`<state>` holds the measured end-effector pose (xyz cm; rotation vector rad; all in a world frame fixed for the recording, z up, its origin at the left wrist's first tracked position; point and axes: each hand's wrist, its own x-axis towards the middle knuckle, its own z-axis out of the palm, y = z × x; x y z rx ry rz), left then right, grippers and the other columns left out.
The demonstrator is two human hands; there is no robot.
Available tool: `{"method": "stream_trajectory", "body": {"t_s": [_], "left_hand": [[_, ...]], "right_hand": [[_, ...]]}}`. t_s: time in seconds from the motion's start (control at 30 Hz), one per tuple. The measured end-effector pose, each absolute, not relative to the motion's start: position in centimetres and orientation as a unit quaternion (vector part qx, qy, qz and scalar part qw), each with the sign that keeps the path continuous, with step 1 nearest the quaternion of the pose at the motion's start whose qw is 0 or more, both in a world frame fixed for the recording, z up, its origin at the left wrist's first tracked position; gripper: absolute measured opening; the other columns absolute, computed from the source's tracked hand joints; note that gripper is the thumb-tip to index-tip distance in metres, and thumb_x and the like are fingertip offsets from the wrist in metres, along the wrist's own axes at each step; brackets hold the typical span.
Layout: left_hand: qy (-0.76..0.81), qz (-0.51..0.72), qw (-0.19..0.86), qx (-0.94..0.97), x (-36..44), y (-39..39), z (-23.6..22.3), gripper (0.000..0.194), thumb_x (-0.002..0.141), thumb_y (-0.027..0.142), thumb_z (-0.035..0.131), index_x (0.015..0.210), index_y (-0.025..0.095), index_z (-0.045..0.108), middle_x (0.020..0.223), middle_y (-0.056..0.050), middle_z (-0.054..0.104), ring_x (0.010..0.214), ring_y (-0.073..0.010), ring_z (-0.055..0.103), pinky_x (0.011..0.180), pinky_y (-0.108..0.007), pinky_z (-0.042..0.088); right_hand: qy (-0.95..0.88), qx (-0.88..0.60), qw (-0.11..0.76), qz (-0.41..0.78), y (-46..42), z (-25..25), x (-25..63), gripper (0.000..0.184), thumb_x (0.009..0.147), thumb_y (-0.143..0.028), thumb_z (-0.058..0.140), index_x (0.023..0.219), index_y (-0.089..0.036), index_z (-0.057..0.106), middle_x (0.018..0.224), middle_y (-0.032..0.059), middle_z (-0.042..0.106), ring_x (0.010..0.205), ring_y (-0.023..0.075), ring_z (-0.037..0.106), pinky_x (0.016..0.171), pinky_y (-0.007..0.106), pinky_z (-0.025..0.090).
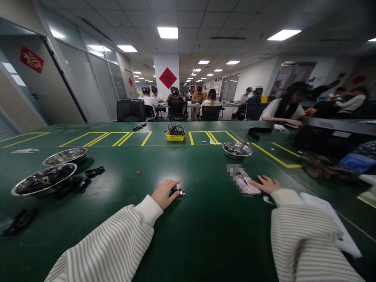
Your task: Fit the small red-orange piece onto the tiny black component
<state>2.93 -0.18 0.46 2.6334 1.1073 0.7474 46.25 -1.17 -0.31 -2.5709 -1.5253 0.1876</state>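
On the green table, my left hand (165, 194) is closed around a small black piece with a shiny, reddish end (182, 193); the fingers hide most of it, and its kind is not clear. My right hand (268, 184) lies with its fingers stretched out, fingertips at the edge of a pale pink phone (248, 185), partly blurred out. Just below that hand sits a small white item (268, 200), possibly an earbud. Left of my left hand, a tiny orange-red piece (138, 172) rests on the tabletop.
Two metal bowls (44, 192) with dark parts stand at left, black parts (94, 171) beside them. Farther off are a yellow box (175, 138) of black cables and another metal bowl (236, 151). White paper (331, 219) lies by my right sleeve. A person (282, 107) sits across at right.
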Motion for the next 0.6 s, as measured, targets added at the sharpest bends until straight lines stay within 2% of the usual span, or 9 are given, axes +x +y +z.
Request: {"method": "stream_trajectory", "body": {"t_s": [0.1, 0.17, 0.3, 0.47, 0.6], "left_hand": [[0.377, 0.254, 0.087, 0.886, 2.7, 0.0, 0.5, 0.032, 0.077, 0.028, 0.043, 0.105, 0.016, 0.050, 0.083, -0.005, 0.056, 0.080, -0.0159, 0.048, 0.075, -0.030, 0.039], [0.378, 0.245, 0.066, 0.890, 2.6, 0.1, 0.5, 0.031, 0.078, 0.029, 0.043, 0.104, 0.016, 0.051, 0.085, -0.006, 0.056, 0.082, -0.0164, 0.047, 0.075, -0.030, 0.038], [0.426, 0.247, -0.031, 0.870, 1.2, 1.2, 0.8, 0.029, 0.077, 0.031, 0.042, 0.097, 0.016, 0.056, 0.089, -0.008, 0.055, 0.086, -0.0189, 0.045, 0.075, -0.032, 0.037], [0.591, 0.276, -0.159, 0.741, -3.2, 4.0, 1.0, 0.029, 0.075, 0.032, 0.044, 0.096, 0.017, 0.058, 0.099, -0.009, 0.052, 0.098, -0.0251, 0.037, 0.079, -0.037, 0.034], [0.710, 0.237, -0.146, 0.646, -6.4, 5.7, 0.5, 0.035, 0.074, 0.032, 0.046, 0.105, 0.017, 0.055, 0.108, -0.012, 0.046, 0.100, -0.0300, 0.034, 0.074, -0.040, 0.035]], "right_hand": [[-0.498, -0.857, 0.012, 0.129, -1.5, -0.8, 46.9, 0.094, 0.053, -0.076, 0.031, 0.128, -0.020, 0.028, 0.137, 0.0051, 0.016, 0.122, 0.0369, 0.012, 0.096, 0.054, 0.010], [-0.499, -0.857, -0.003, 0.134, -1.7, -0.8, 46.8, 0.097, 0.052, -0.077, 0.032, 0.130, -0.020, 0.023, 0.138, 0.0038, 0.010, 0.122, 0.0381, 0.007, 0.096, 0.056, 0.007], [-0.501, -0.856, -0.013, 0.130, -1.7, -0.6, 46.5, 0.097, 0.052, -0.076, 0.035, 0.130, -0.020, 0.021, 0.138, 0.0053, 0.010, 0.122, 0.0392, 0.007, 0.092, 0.060, 0.013], [-0.503, -0.854, -0.034, 0.130, -1.7, -0.5, 46.6, 0.096, 0.053, -0.074, 0.037, 0.131, -0.021, 0.018, 0.139, 0.0049, 0.008, 0.122, 0.0393, 0.005, 0.093, 0.061, 0.010], [-0.502, -0.851, -0.049, 0.148, -1.8, -0.4, 46.5, 0.100, 0.051, -0.076, 0.035, 0.132, -0.020, 0.012, 0.139, 0.0030, 0.001, 0.122, 0.0377, 0.001, 0.094, 0.059, 0.010]]}}
